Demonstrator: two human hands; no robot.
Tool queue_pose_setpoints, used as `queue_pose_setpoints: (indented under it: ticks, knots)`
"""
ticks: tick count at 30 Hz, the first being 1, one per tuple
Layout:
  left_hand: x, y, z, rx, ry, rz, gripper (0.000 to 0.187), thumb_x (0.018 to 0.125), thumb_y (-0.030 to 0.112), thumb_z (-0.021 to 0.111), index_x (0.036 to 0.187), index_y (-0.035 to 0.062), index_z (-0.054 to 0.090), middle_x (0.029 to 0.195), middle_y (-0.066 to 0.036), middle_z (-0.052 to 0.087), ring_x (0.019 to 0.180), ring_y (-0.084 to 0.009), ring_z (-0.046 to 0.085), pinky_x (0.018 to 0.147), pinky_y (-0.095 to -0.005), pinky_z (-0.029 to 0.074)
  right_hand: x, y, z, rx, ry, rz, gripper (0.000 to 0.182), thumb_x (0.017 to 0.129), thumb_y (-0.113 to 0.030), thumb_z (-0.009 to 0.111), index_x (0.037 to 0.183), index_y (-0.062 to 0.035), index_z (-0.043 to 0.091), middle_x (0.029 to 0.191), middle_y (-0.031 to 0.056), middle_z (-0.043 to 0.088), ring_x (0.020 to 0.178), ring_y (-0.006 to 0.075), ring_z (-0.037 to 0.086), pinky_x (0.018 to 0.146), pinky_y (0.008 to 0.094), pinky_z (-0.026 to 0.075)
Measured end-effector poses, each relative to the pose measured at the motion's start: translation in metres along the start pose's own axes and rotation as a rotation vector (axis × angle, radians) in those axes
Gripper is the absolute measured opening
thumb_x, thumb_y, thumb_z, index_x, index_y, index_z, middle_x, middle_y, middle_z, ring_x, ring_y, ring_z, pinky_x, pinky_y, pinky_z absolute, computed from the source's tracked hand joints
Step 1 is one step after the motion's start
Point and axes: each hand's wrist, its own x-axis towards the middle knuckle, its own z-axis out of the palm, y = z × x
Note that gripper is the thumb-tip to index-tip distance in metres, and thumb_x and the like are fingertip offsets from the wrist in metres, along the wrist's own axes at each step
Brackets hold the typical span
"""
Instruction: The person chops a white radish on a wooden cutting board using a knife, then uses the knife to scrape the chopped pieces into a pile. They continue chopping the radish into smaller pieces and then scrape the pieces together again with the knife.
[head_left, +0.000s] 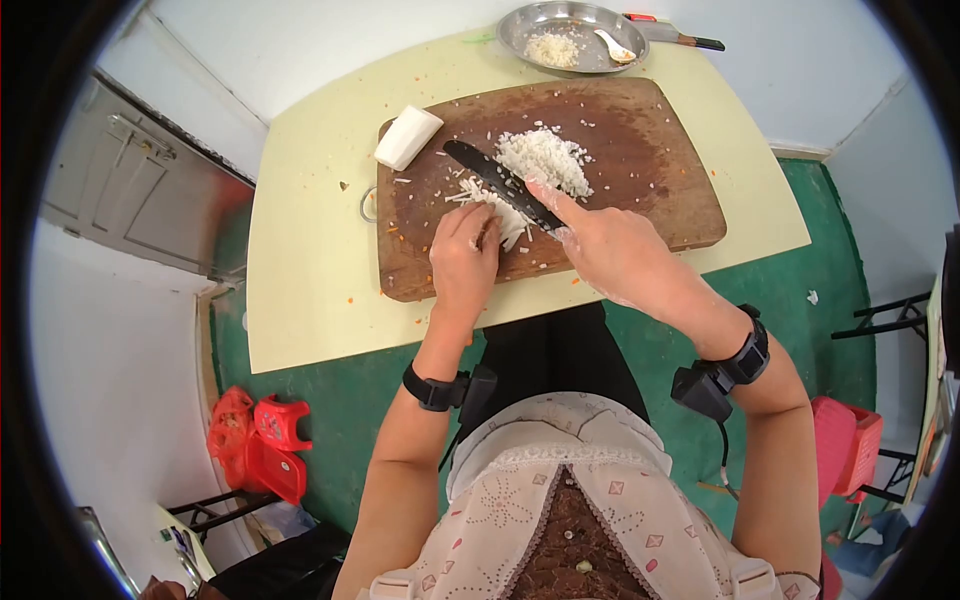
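My right hand [615, 248] grips a black-bladed knife [490, 178], its index finger stretched along the blade. The knife lies slantwise over the wooden cutting board [650, 205], its tip pointing to the far left. Curled fingers of my left hand [466, 250] press on thin white radish strips [512, 222] right beside the blade. Past the knife sits a heap of finely chopped white radish [545, 160]. At the board's far left corner lies a thick, cut chunk of white radish [408, 138]. Small white bits cling to the blade and my right hand.
Behind the board, a round metal plate [510, 38] holds chopped white bits and a white spoon [614, 46]. Next to it rests a cleaver [672, 36] with a dark handle. Red plastic stools [280, 425] stand on the green floor at left. The pale yellow table [310, 250] has a curved edge.
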Motion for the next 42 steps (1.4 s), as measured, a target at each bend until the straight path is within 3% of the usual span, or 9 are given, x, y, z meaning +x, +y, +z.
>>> queue_pose_setpoints:
  ticks: [7,10,16,26,29,32,35,38,42]
  knots:
    - [0.003,0.001,-0.003,-0.002,-0.051,-0.047,0.012,0.074,0.002,0.067,0.086,-0.0008,0.065,0.089,-0.015,0.066,0.078,-0.0302,0.064,0.072,-0.0352,0.050,-0.008,0.001,0.002,-0.009,0.045,-0.029,0.060,0.088,-0.011,0.049,0.143,-0.0194,0.025,0.058,0.0158,0.057,0.056,0.0354,0.057,0.055,0.0461,0.046]
    - [0.002,0.005,-0.001,0.030,-0.060,-0.079,0.015,0.073,0.003,0.069,0.087,-0.0009,0.065,0.094,-0.016,0.065,0.084,-0.0308,0.063,0.074,-0.0360,0.050,-0.009,0.003,0.004,-0.016,0.019,-0.015,0.059,0.088,-0.011,0.049,0.143,-0.0184,0.026,0.059,0.0150,0.057,0.056,0.0350,0.057,0.055,0.0458,0.046]
    - [-0.007,0.016,-0.002,0.183,-0.043,0.063,0.020,0.071,0.003,0.070,0.090,-0.0007,0.065,0.106,-0.017,0.060,0.098,-0.0331,0.057,0.080,-0.0386,0.048,-0.010,0.001,0.012,-0.004,0.042,-0.050,0.057,0.089,-0.011,0.048,0.142,-0.0167,0.029,0.060,0.0148,0.058,0.056,0.0343,0.058,0.053,0.0449,0.045]
    - [-0.009,0.006,0.005,0.129,0.025,0.056,0.014,0.071,0.000,0.069,0.084,-0.0013,0.066,0.096,-0.016,0.064,0.088,-0.0315,0.061,0.076,-0.0372,0.050,-0.015,-0.006,0.003,-0.076,0.025,-0.087,0.059,0.086,-0.008,0.049,0.142,-0.0139,0.030,0.061,0.0135,0.058,0.055,0.0319,0.058,0.050,0.0433,0.046]
    - [-0.008,0.007,0.005,0.121,0.031,0.045,0.013,0.071,0.000,0.069,0.084,-0.0016,0.066,0.095,-0.015,0.065,0.087,-0.0311,0.062,0.075,-0.0366,0.051,-0.016,-0.011,0.000,-0.094,-0.049,-0.075,0.063,0.079,-0.001,0.047,0.140,-0.0034,0.031,0.063,0.0159,0.059,0.056,0.0332,0.059,0.052,0.0432,0.048]
    - [-0.006,0.007,0.006,0.122,0.026,0.046,0.014,0.070,-0.001,0.069,0.083,-0.0013,0.065,0.094,-0.015,0.065,0.085,-0.0304,0.062,0.074,-0.0357,0.051,-0.015,-0.009,-0.001,-0.097,-0.026,-0.097,0.063,0.079,-0.001,0.047,0.140,-0.0036,0.031,0.061,0.0157,0.058,0.054,0.0332,0.058,0.050,0.0437,0.047]
    - [-0.009,0.008,0.005,0.116,0.014,0.027,0.014,0.069,-0.001,0.070,0.083,-0.0009,0.065,0.093,-0.014,0.065,0.085,-0.0299,0.062,0.073,-0.0350,0.051,-0.014,-0.008,-0.003,-0.110,-0.013,-0.049,0.061,0.085,-0.006,0.048,0.142,-0.0127,0.029,0.062,0.0128,0.059,0.056,0.0316,0.059,0.050,0.0425,0.046]
    - [-0.006,0.006,0.007,0.121,0.034,0.035,0.015,0.068,-0.001,0.071,0.082,-0.0004,0.065,0.092,-0.013,0.065,0.084,-0.0296,0.062,0.073,-0.0348,0.051,-0.011,-0.008,-0.005,-0.080,-0.046,-0.065,0.064,0.079,-0.001,0.047,0.141,-0.0046,0.030,0.060,0.0142,0.057,0.052,0.0320,0.058,0.049,0.0437,0.046]
    - [-0.005,0.006,0.008,0.128,0.046,0.034,0.016,0.068,-0.001,0.071,0.082,-0.0002,0.065,0.092,-0.013,0.065,0.084,-0.0295,0.062,0.073,-0.0350,0.051,-0.008,-0.004,-0.004,-0.107,-0.092,-0.079,0.065,0.079,-0.001,0.047,0.142,-0.0051,0.029,0.059,0.0142,0.057,0.052,0.0315,0.058,0.048,0.0434,0.045]
